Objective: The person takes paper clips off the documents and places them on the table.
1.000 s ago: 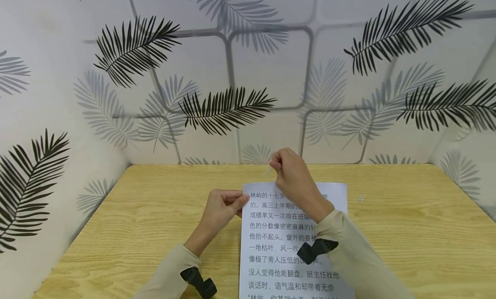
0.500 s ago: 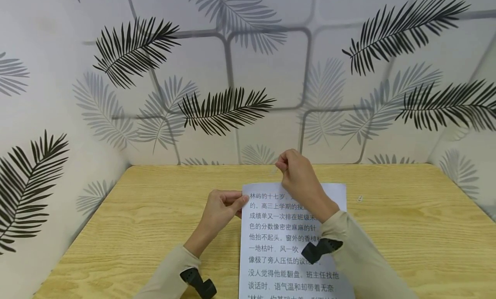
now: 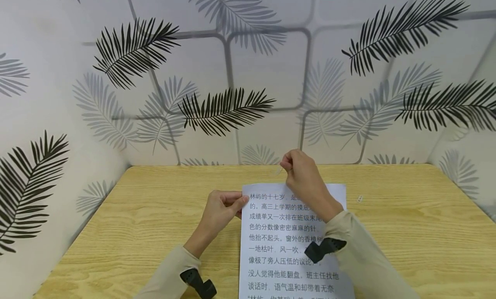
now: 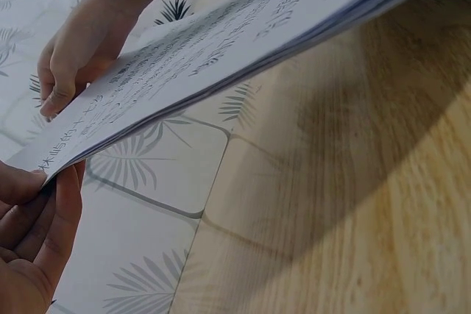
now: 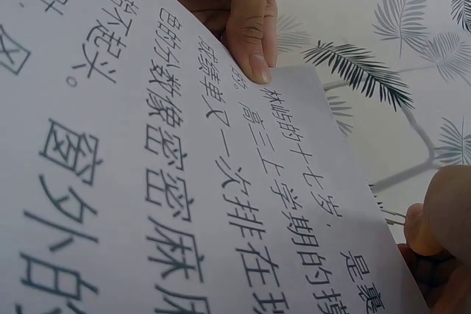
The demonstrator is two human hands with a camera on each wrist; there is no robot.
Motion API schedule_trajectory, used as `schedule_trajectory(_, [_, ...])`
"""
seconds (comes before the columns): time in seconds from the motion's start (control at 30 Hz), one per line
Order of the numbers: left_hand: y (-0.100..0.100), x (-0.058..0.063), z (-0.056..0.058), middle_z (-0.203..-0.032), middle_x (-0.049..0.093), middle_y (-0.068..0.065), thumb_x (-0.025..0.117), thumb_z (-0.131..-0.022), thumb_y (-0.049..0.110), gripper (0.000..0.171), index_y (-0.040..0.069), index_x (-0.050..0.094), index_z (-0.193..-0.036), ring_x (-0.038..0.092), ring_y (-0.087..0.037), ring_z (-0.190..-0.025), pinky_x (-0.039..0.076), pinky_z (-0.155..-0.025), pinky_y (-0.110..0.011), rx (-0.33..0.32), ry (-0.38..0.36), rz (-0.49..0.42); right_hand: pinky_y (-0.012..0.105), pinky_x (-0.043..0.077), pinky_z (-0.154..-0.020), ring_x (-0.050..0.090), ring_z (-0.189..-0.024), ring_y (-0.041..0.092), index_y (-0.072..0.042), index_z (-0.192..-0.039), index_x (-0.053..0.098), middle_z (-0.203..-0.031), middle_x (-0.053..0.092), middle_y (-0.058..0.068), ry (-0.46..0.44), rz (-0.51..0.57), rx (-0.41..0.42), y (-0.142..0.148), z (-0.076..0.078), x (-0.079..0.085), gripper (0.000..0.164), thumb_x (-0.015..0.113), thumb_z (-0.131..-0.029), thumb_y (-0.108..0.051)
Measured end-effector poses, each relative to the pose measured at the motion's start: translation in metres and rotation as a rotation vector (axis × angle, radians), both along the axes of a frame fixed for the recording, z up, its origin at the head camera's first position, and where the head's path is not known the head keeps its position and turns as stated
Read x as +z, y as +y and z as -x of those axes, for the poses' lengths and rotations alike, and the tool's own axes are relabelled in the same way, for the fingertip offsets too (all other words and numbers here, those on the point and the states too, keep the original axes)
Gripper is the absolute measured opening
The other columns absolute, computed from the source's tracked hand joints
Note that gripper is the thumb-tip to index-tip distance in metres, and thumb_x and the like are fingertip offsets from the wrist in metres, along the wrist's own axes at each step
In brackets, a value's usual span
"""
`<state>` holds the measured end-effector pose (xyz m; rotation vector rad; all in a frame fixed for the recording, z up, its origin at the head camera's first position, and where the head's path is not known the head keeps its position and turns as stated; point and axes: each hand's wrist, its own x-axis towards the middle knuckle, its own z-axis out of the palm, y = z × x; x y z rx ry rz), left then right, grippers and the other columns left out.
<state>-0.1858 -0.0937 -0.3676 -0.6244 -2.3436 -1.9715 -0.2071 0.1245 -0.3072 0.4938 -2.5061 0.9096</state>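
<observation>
A stack of printed paper sheets (image 3: 271, 236) is held up at a tilt above the table, its text side facing me. My left hand (image 3: 224, 206) pinches its upper left corner, thumb in front and fingers behind, as the left wrist view shows. Just above the top edge, my right hand (image 3: 306, 178) pinches a small, pale wire paper clip (image 5: 395, 217) between thumb and forefinger. The clip's wire ends point toward the sheets' top edge; whether they touch it I cannot tell. My palm hides part of the upper text lines.
Another small white paper clip (image 3: 360, 198) lies on the wooden table (image 3: 407, 230) to the right of the sheets. Behind the table's far edge stands a wall (image 3: 263, 131) with a leaf pattern. A black wrist camera (image 3: 324, 248) sits over the right sleeve.
My right hand has slid a little to the right along the sheets' top edge, still pinching the clip. The left hand and the sheets have stayed in place.
</observation>
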Motion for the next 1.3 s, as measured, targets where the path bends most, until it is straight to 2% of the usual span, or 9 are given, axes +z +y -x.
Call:
schedule_trajectory(0.17, [0.000,0.000,0.000,-0.083,0.071,-0.022,0.062,-0.093,0.002,0.018,-0.011,0.070,-0.103,0.067,-0.021,-0.058,0.059,-0.059,-0.033,-0.001,-0.002,-0.002,0.032,0.045,-0.066,0.051,-0.077,0.024,0.002,-0.089,0.053,-0.085,0.054,0.012,-0.005,0.000,-0.011,0.003,0.001,0.000,0.007,0.057,-0.095,0.000])
schedule_trajectory(0.33, [0.000,0.000,0.000,-0.082,0.071,-0.022,0.063,-0.092,0.002,0.018,-0.011,0.070,-0.103,0.067,-0.019,-0.057,0.059,-0.062,-0.044,0.005,-0.003,0.010,0.032,0.044,-0.065,0.050,-0.076,0.024,0.002,-0.088,0.052,-0.084,0.053,0.012,0.000,0.002,-0.016,0.007,0.002,0.000,0.009,0.056,-0.096,0.000])
schedule_trajectory(0.8, [0.000,-0.002,0.001,-0.083,0.071,-0.023,0.062,-0.093,0.001,0.019,-0.012,0.070,-0.103,0.068,-0.022,-0.058,0.060,-0.060,-0.038,-0.006,-0.002,0.003,0.033,0.044,-0.062,0.051,-0.071,0.024,0.005,-0.090,0.053,-0.086,0.056,0.016,-0.007,0.015,-0.076,0.032,0.002,0.001,0.008,0.054,-0.096,0.000])
schedule_trajectory(1.07, [0.001,-0.010,0.001,-0.082,0.071,-0.023,0.063,-0.093,0.002,0.018,-0.012,0.070,-0.102,0.067,-0.017,-0.056,0.059,-0.058,-0.031,-0.011,0.006,0.024,0.036,0.043,-0.063,0.051,-0.072,0.028,0.007,-0.088,0.054,-0.086,0.056,0.019,0.024,0.035,-0.138,0.064,0.001,-0.005,0.006,0.052,-0.093,0.008])
schedule_trajectory(1.17, [0.002,-0.011,0.002,-0.082,0.071,-0.022,0.063,-0.093,0.003,0.018,-0.012,0.070,-0.101,0.067,-0.018,-0.057,0.059,-0.058,-0.033,-0.005,0.001,0.027,0.037,0.042,-0.062,0.051,-0.071,0.029,0.008,-0.088,0.054,-0.085,0.056,0.020,0.033,0.027,-0.157,0.079,0.001,-0.006,0.006,0.052,-0.093,0.007])
schedule_trajectory(1.3, [-0.002,-0.010,0.001,-0.085,0.072,-0.021,0.063,-0.093,0.004,0.019,-0.010,0.070,-0.103,0.067,-0.018,-0.059,0.059,-0.061,-0.040,0.014,-0.004,0.042,0.037,0.042,-0.061,0.050,-0.069,0.029,0.009,-0.089,0.054,-0.085,0.056,0.022,-0.008,0.005,-0.171,0.101,0.002,-0.013,0.008,0.051,-0.095,0.004])
